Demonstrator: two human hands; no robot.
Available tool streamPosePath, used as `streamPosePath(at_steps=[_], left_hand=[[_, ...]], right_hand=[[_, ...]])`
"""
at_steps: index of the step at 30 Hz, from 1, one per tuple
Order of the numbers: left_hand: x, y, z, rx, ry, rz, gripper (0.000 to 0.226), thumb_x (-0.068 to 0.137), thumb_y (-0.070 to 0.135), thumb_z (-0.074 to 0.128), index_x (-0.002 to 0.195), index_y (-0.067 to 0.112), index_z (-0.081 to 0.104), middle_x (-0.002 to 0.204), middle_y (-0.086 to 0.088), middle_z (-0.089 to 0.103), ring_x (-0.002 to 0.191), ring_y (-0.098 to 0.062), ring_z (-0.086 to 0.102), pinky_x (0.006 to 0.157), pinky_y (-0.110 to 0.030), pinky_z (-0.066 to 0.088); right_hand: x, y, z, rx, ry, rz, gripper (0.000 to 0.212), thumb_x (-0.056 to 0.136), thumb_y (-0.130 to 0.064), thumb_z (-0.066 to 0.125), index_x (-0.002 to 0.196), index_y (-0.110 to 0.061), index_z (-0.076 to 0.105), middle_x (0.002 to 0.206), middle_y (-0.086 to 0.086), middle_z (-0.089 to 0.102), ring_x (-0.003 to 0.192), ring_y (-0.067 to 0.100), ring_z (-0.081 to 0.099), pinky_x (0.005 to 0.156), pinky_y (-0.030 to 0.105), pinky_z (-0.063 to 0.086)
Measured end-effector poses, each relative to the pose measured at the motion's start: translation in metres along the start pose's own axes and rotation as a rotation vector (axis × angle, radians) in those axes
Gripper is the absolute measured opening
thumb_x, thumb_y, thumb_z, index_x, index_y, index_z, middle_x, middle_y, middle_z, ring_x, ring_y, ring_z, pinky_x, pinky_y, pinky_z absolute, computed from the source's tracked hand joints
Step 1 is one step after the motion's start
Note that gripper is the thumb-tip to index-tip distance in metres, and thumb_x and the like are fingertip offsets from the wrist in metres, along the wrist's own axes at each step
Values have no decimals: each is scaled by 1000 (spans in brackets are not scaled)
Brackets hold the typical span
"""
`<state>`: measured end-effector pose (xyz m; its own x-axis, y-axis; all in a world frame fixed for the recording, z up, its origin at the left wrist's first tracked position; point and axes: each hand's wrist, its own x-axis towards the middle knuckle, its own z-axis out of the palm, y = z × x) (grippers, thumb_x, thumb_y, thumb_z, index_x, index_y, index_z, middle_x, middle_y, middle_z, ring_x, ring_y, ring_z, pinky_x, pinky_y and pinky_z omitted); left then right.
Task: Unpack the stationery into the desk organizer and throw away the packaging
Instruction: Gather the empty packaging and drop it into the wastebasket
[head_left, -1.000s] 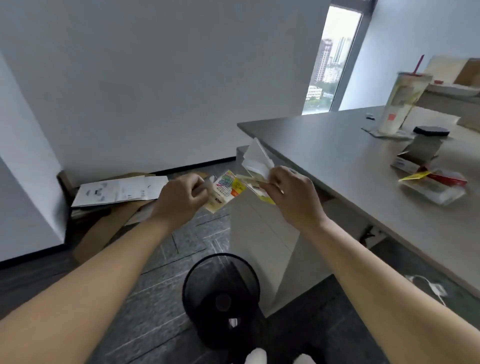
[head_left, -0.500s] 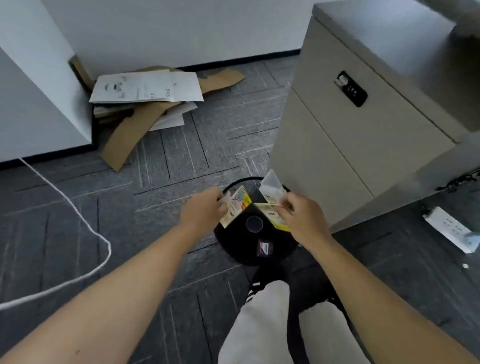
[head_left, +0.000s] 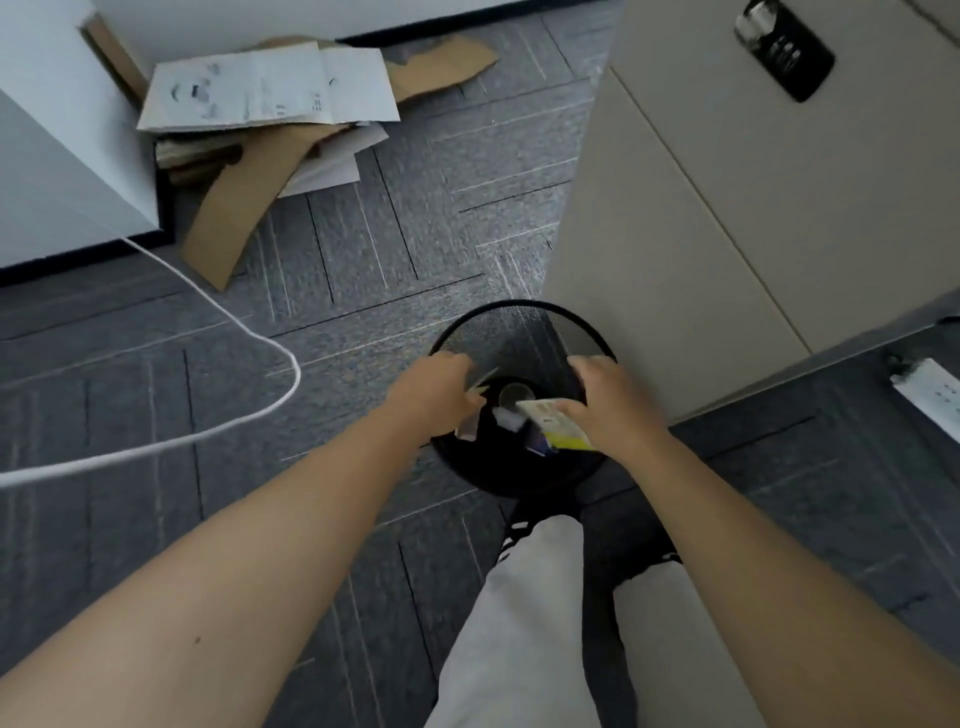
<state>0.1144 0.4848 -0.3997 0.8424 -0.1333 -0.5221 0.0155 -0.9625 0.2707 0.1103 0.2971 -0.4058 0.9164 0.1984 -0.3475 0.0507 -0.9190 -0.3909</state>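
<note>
A flat piece of yellow and white printed card packaging (head_left: 556, 427) sits in the person's right hand (head_left: 613, 402), gripped along its edge by curled fingers and held tilted above the mouth of a round black wire-mesh waste bin (head_left: 524, 322) that stands on the floor. The left hand (head_left: 434, 397) is level with it on the other side of the bin's opening, fingers bent around a thin pale scrap of torn packaging (head_left: 470, 423) whose lower end hangs down inside the rim. Both bare forearms reach forward and down from the lower corners of the view, wrists turned slightly inward so the two hands face each other over the bin. Inside the bin, on its dark bottom, lie a crumpled white bit and a small dark printed piece; they are too blurred to identify. The bin stands just beside a smooth beige cabinet (head_left: 727, 208) with a black lock panel. The floor is grey carpet tile (head_left: 363, 249) with a fine ribbed texture. Farther off, flattened brown cardboard and white printed sheets (head_left: 260, 98) are piled against the wall, and a white cable (head_left: 208, 312) curves across the carpet.
</note>
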Motion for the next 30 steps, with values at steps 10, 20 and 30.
streamPosePath(at_steps=[10, 20, 30], left_hand=[[-40, 13, -49, 216, 132, 122, 48, 89, 36, 48, 128, 9, 41, 132, -12, 45, 118, -31, 45, 94, -43, 43], [-130, 98, -158, 353, 385, 329, 49, 88, 35, 47, 129, 9, 40, 136, -9, 44, 124, -26, 40, 101, -39, 38], [-198, 206, -208, 306, 602, 573, 53, 88, 34, 49, 134, 11, 35, 145, -6, 35, 132, -23, 33, 109, -37, 28]], right_hand=[[-30, -24, -52, -184, 51, -107, 49, 89, -30, 47, 132, -11, 34, 137, 12, 41, 122, 31, 39, 98, 40, 36], [-140, -51, -202, -375, 308, -70, 40, 91, -27, 41, 127, -9, 41, 137, 11, 40, 123, 30, 38, 95, 38, 36], [-250, -25, -295, -348, 619, 8, 43, 89, -29, 46, 129, -15, 42, 144, 8, 36, 130, 27, 34, 102, 38, 30]])
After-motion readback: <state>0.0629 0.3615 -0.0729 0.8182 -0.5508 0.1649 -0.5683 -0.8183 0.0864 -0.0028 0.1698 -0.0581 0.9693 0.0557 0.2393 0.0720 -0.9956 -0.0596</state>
